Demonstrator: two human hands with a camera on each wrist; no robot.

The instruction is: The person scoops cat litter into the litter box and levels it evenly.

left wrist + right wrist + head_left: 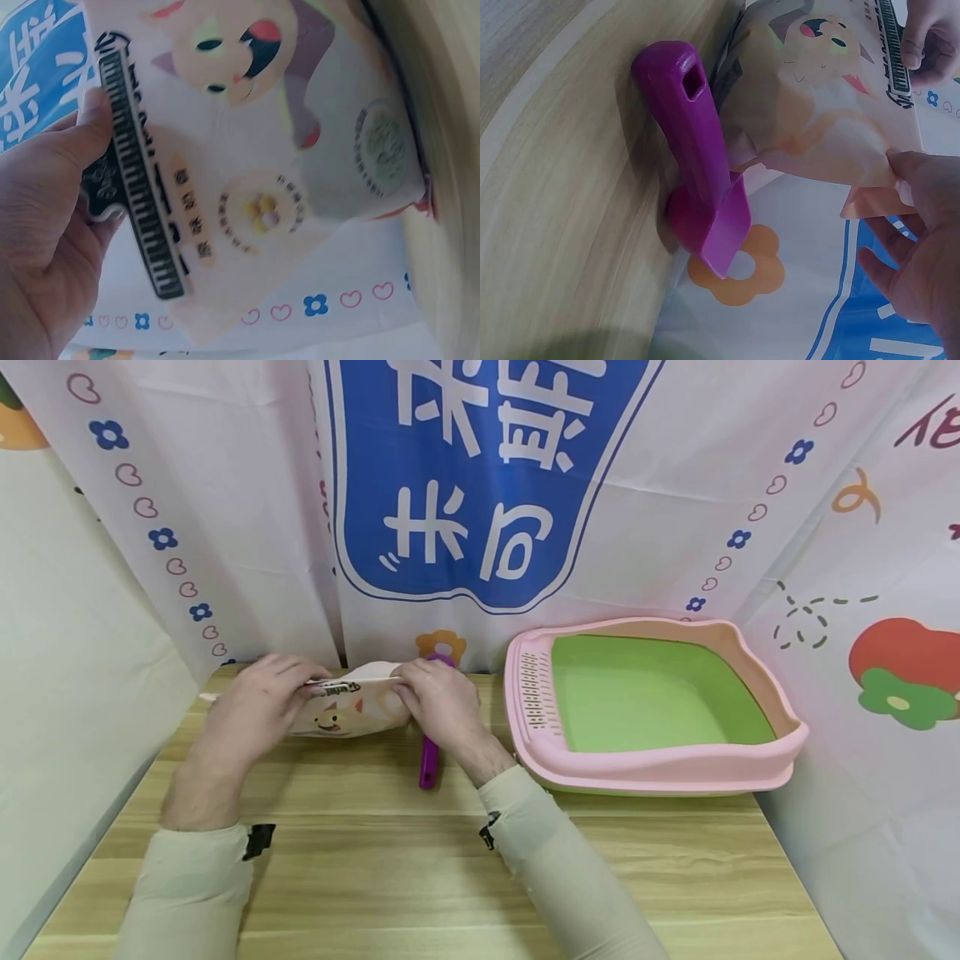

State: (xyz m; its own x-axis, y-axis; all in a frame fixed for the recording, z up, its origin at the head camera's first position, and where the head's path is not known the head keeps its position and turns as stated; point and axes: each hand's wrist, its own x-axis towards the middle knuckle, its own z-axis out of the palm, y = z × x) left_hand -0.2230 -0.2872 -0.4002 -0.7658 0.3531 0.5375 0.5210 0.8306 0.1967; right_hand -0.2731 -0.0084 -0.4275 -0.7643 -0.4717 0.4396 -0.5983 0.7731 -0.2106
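Bag (348, 718): left hand (258, 706) pinching edge at dark strip (140, 176), right hand (446, 703) pinching corner.

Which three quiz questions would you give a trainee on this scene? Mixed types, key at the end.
1. In the head view, what lies on the table between the bag and the pink-rimmed tray? A) a yellow sponge B) a purple scoop C) a glass jar
2. True or false: the bag is held directly over the tray.
3. Where on the bag do the person's left grip and right grip hold it?

Key:
1. B
2. False; in the head view it is left of the tray.
3. Along its top edge.
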